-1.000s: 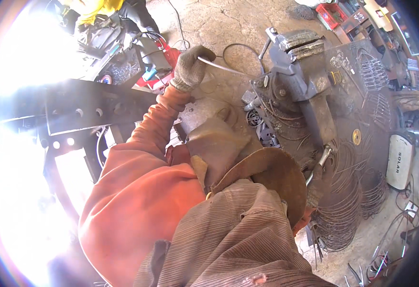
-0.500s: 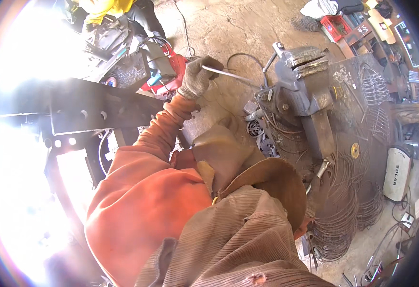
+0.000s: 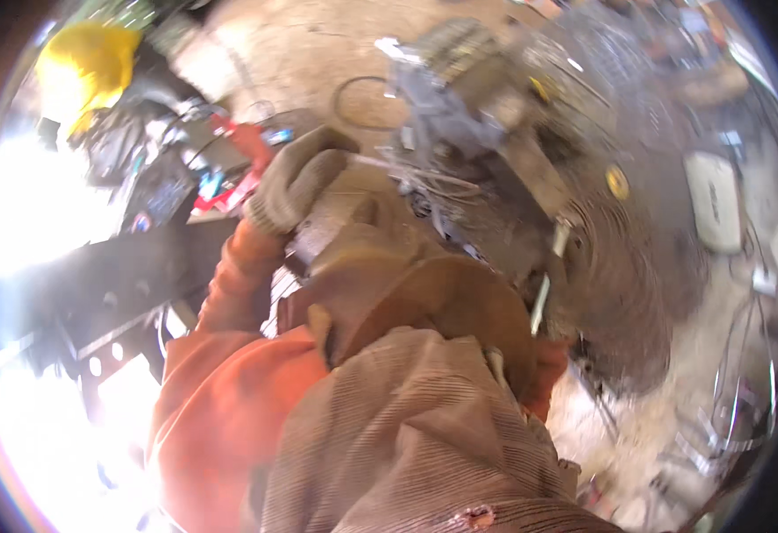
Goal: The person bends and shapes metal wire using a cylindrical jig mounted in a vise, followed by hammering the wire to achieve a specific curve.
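Note:
My left hand (image 3: pixel 305 178), in a grey knitted glove, is closed round a thin metal rod (image 3: pixel 373 162) that points right toward the bench vise (image 3: pixel 456 98). Blur hides where the rod's far end lies. On the right, below the vise's post, a long pale metal hand tool (image 3: pixel 542 298) slants up beside the coils of wire. My right hand (image 3: pixel 565 313) is gloved, smeared and partly hidden behind a brown leather flap (image 3: pixel 460 306); it appears closed on that tool, whose exact kind cannot be made out.
Coiled wire (image 3: pixel 620 293) lies right of the vise post, near a yellow disc (image 3: pixel 617 182) and a white box-shaped machine (image 3: pixel 713 202). A dark steel beam (image 3: pixel 96 275) stands at left. Another person in yellow (image 3: pixel 87 71) is at upper left. Cables lie lower right.
The view has swung and blurred, so the vise now sits further left and higher. My left hand has come closer to my body, with the rod still in it.

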### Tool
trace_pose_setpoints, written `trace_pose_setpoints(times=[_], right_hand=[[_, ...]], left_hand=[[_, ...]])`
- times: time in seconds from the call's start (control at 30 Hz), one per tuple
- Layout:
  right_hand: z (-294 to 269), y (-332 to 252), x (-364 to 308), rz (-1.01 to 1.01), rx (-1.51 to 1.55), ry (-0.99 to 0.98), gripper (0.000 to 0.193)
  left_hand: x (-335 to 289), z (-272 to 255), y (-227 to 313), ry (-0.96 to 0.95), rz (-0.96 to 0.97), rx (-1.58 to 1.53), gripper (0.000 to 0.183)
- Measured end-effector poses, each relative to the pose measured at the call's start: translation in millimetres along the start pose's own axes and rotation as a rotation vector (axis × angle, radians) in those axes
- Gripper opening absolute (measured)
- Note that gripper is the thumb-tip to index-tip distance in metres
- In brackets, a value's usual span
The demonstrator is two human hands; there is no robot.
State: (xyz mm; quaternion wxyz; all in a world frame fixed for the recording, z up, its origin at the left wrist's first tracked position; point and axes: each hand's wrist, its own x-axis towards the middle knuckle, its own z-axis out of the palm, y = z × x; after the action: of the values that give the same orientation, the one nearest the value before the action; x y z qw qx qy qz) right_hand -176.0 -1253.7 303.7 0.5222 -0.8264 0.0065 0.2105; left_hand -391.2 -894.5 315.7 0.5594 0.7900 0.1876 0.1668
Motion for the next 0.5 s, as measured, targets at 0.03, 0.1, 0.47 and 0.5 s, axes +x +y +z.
trace_pose_setpoints(times=[0.03, 0.1, 0.47, 0.5], right_hand=[[7, -1, 4, -0.013, 0.0, -0.011, 0.044], [10, -2, 7, -0.015, 0.041, -0.001, 0.043], [7, -17, -15, -0.218, 0.467, 0.078, 0.03], [6, -17, -13, -0.23, 0.411, 0.022, 0.032]], left_hand=[[-5, 9, 9, -0.034, -0.01, -0.047, 0.035], [2, 32, 15, -0.116, 0.115, -0.038, 0.033], [35, 122, 40, 0.341, 0.4, -0.023, 0.012], [40, 127, 36, 0.343, 0.399, -0.019, 0.012]])
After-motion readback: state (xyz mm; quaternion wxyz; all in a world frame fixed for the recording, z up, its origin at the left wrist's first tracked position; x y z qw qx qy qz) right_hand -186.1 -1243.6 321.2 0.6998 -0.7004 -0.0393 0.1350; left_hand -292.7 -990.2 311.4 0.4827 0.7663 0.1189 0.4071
